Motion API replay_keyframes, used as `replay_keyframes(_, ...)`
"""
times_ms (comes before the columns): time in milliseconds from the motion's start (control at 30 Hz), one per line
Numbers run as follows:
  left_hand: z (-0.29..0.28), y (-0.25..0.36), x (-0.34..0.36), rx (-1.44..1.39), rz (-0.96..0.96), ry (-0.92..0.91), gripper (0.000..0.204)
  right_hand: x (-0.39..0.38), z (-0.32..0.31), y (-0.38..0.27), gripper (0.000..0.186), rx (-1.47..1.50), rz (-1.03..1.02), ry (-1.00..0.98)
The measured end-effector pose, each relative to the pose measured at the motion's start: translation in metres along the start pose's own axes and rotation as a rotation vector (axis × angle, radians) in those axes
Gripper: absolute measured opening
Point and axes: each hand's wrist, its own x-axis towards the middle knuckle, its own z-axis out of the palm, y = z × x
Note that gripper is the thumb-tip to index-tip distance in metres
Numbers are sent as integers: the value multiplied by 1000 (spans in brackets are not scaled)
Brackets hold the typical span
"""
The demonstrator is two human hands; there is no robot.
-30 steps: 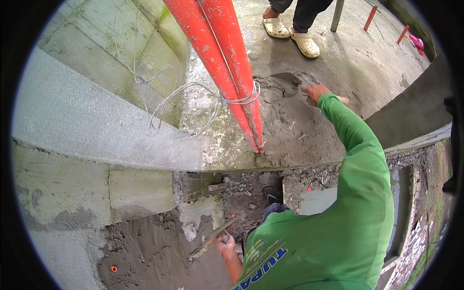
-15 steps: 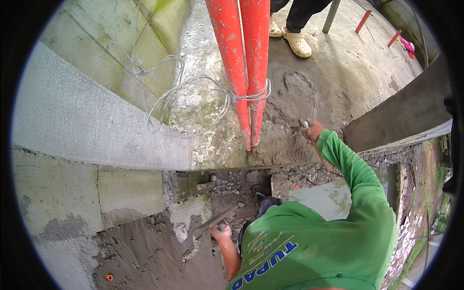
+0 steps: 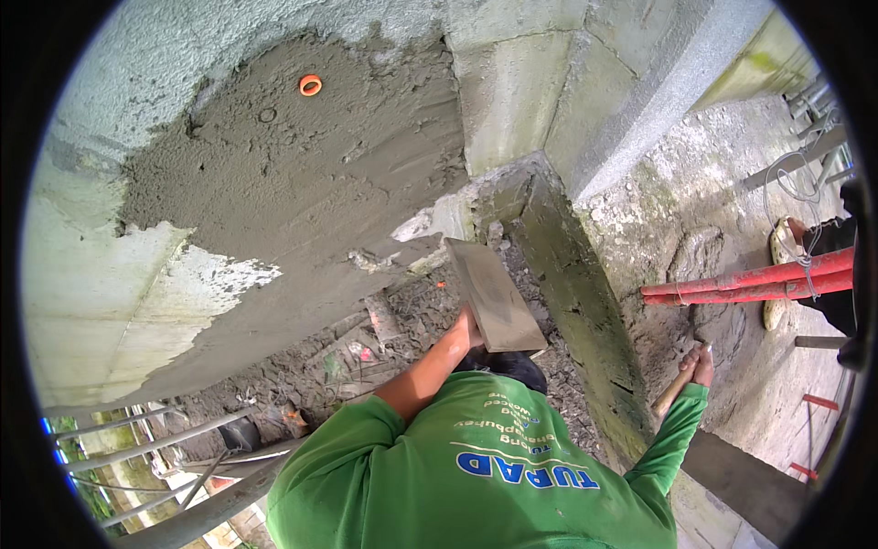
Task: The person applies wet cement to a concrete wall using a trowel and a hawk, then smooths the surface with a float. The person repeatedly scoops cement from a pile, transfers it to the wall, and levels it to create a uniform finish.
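In the head view, fresh grey plaster (image 3: 302,183) is seen spread over the upper part of the wall, with a small orange ring (image 3: 310,85) set in it. Bare pale wall is left below and to the left.

A flat board (image 3: 494,297) is held up by the left hand (image 3: 468,329) just beside the lower edge of the plaster. The fingers are closed on the near end of the board, but they are mostly covered by it.

The right hand (image 3: 702,366) is stretched out over the concrete ledge (image 3: 585,293), and its fingers are clenched around a wooden handle (image 3: 672,395). This handle points toward the heap of mortar (image 3: 709,274) on the slab, near the red pipes (image 3: 759,279).

The step in hand is judged to be the loading of mortar. It would be done well if the board is kept level and close to the wall, and if only a moderate amount is lifted, so that nothing is dropped on the way across the ledge.

The working end of the tool cannot be made out against the grey slab. The grip under the board is hidden. Another person's foot (image 3: 777,274) is cut off at the right rim, and the ground below is blurred by rubble.
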Motion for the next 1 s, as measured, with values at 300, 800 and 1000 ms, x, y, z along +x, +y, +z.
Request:
replay_keyframes(300, 46, -53, 27, 99, -277, -247, 36, -188, 62, -47, 11, 69, -74, 85)
replay_keyframes(800, 64, -76, 6, 239, -323, -291, 28, -315, 271, 57, 57, -1285, -309, -130)
replay_keyframes(1000, 19, -43, 6, 106, -152, -151, 27, -298, 288, 20, 40, -1148, -741, -326)
